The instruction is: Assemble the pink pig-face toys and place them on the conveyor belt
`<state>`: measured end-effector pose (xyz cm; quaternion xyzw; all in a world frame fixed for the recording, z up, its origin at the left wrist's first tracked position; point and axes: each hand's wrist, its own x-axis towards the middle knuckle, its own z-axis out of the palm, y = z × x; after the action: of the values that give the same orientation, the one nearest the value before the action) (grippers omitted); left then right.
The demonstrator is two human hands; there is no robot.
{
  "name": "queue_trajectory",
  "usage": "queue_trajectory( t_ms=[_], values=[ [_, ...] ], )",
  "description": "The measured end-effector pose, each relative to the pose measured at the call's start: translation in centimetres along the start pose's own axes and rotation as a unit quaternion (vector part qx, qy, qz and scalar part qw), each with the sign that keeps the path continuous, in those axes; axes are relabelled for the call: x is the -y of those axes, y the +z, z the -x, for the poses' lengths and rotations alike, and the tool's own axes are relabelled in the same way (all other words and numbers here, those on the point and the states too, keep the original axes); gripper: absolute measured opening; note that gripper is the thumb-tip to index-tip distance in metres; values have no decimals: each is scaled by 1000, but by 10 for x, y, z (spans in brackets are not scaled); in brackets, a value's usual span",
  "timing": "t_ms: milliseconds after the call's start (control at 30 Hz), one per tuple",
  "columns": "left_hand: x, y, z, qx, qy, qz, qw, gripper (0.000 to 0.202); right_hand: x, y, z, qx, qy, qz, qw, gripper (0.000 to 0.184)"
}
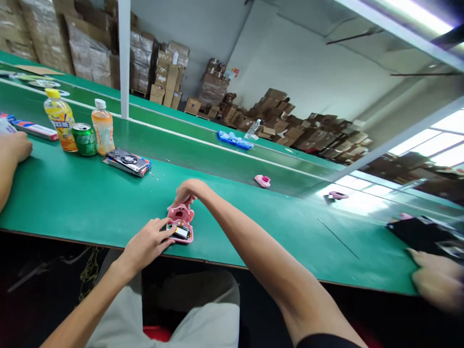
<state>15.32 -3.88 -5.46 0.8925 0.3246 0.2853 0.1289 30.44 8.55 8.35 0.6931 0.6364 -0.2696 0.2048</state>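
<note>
The left hand, fingers curled, steadies a small pink plastic shell lying open with its circuit board exposed on the green surface, while the right hand pinches the matching pink plastic cover just beyond it, seemingly not yet fitted on.

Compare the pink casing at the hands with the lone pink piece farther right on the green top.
The pink casing lies open, a circuit board showing inside; the lone pink piece shows no insides. The casing is held by the left hand and right hand; the lone piece lies untouched. Both are pink.
</note>
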Motion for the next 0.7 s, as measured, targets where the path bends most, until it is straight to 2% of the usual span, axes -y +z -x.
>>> queue_trajectory(
  t_ms=[67, 133, 200, 267, 333, 400, 467, 533, 600, 700],
  values=[
    [0, -4, -1, -16, -17, 71, 997, 36, 9, 0, 0, 31, -14, 18, 999, 37],
    [1, -9, -2, -53, -37, 159, 985, 37, 8, -3, 7, 39, -45, 30, 998, 31],
    [1, -14, -3, -109, -64, 243, 962, 33, -1, -12, 21, 29, -95, 27, 995, 29],
    [3, -18, -5, -167, -102, 328, 924, 33, -12, -22, 39, 14, -158, 5, 987, 24],
    [3, -20, -11, -207, -153, 425, 868, 38, -21, -30, 56, -4, -215, -20, 976, 16],
    [3, -21, -20, -235, -192, 531, 791, 41, -28, -33, 70, -34, -266, -36, 963, 13],
    [0, -23, -32, -258, -201, 618, 714, 41, -31, -34, 81, -78, -325, -41, 942, 18],
    [-4, -27, -45, -272, -181, 671, 666, 39, -34, -34, 89, -118, -385, -39, 914, 23],
    [-9, -33, -56, -269, -154, 688, 656, 35, -36, -35, 97, -134, -424, -37, 895, 27],
    [-16, -44, -68, -260, -136, 693, 659, 33, -38, -41, 106, -122, -443, -34, 887, 31]
  ],
)
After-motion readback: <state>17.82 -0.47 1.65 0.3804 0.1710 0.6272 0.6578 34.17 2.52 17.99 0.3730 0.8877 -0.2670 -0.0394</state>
